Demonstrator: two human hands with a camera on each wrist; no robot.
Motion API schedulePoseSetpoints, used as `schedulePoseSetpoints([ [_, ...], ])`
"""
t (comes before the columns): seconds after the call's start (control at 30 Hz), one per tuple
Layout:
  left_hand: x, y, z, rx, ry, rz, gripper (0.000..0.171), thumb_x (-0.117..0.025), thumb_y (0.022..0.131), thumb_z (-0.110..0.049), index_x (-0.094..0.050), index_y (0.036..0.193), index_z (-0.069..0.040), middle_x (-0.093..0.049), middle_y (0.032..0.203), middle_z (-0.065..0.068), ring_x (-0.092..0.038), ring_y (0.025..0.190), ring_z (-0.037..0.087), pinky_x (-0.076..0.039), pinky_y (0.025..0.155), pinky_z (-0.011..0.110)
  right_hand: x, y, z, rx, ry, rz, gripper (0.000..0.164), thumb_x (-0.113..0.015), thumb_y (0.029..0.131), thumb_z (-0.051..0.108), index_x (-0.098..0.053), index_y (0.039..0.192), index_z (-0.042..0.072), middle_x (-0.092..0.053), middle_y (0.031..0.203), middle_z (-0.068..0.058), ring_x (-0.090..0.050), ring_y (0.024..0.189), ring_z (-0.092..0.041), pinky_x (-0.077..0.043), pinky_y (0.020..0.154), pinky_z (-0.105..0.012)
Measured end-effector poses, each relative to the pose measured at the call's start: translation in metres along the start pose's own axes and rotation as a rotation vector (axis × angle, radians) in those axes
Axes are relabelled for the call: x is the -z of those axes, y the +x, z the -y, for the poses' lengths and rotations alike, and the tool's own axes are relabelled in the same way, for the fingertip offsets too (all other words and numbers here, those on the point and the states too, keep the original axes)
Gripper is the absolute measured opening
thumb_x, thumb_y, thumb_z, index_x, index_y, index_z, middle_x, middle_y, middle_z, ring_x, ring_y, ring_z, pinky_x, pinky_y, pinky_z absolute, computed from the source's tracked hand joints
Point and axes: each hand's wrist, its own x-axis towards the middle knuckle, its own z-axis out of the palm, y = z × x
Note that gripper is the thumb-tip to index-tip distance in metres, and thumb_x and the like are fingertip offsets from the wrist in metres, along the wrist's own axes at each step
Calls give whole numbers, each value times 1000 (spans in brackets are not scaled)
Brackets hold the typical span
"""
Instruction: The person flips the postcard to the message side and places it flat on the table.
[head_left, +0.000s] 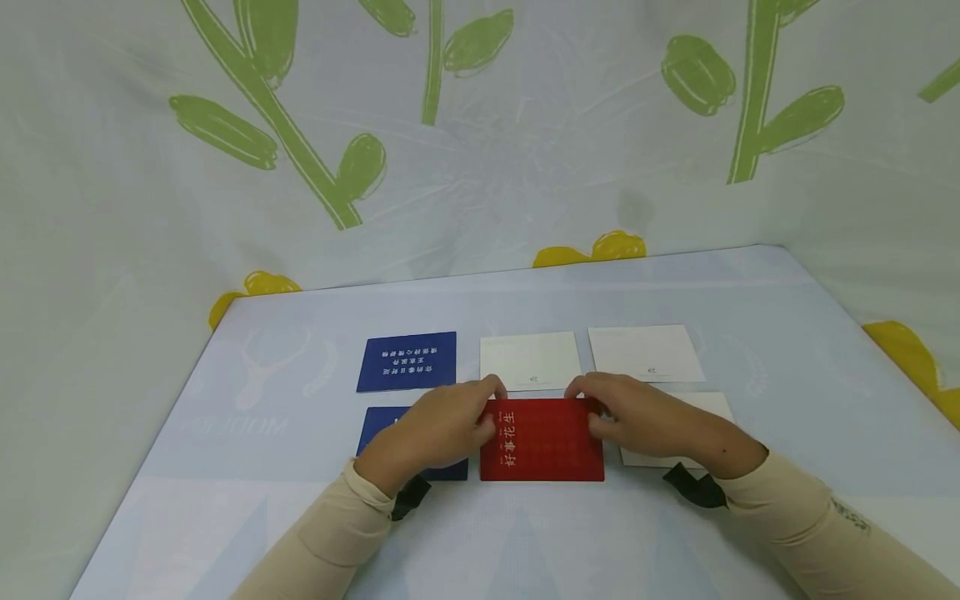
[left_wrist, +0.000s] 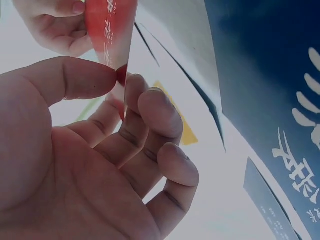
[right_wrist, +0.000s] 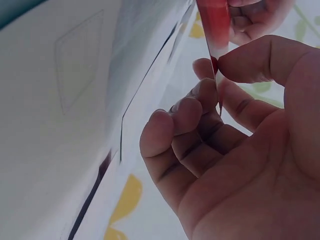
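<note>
A red card [head_left: 551,442] with white printed characters is held between both hands, in front of the middle of the table. My left hand [head_left: 446,425] pinches its left edge, thumb on the near face and fingers behind. On the opposite edge, my right hand [head_left: 637,417] pinches it the same way. The left wrist view shows the red card [left_wrist: 107,30] seen nearly edge-on at the left thumb tip. From the right wrist, the red card [right_wrist: 215,27] also appears as a thin strip between thumb and fingers.
Behind the hands lie a blue card [head_left: 408,362] with white characters and two white cards [head_left: 528,354], [head_left: 645,350] in a row. Nearer, another blue card [head_left: 375,421] is partly under the left hand, and a white card [head_left: 708,406] partly under the right. A patterned cloth wall [head_left: 487,183] stands behind the table.
</note>
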Motion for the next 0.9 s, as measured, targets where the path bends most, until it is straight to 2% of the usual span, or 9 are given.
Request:
schedulePoseSetpoints([
  [0.3,6,-1,-2,15,-20,-24,26,-60,94,-16,-59,120,-14,-70,98,-1,-61,77,9,-55,69,26,2,-1,2,7,35,-18,26,-59,90,2,-63,113,15,-65,95,8,-61,86,-10,-55,73,-22],
  [0.47,8,-2,-2,25,-21,-39,24,-61,95,-19,-59,119,-16,-70,100,-2,-62,82,11,-58,74,30,4,-2,4,2,50,-36,25,-60,90,2,-64,112,13,-67,99,6,-61,87,-11,-55,74,-23],
  [0.9,9,-2,-1,23,-21,-63,22,-61,96,-19,-60,117,-15,-71,107,1,-65,88,13,-59,78,34,7,-4,8,39,36,-86,22,-58,90,1,-65,106,15,-66,96,7,-59,84,-11,-54,72,-23],
])
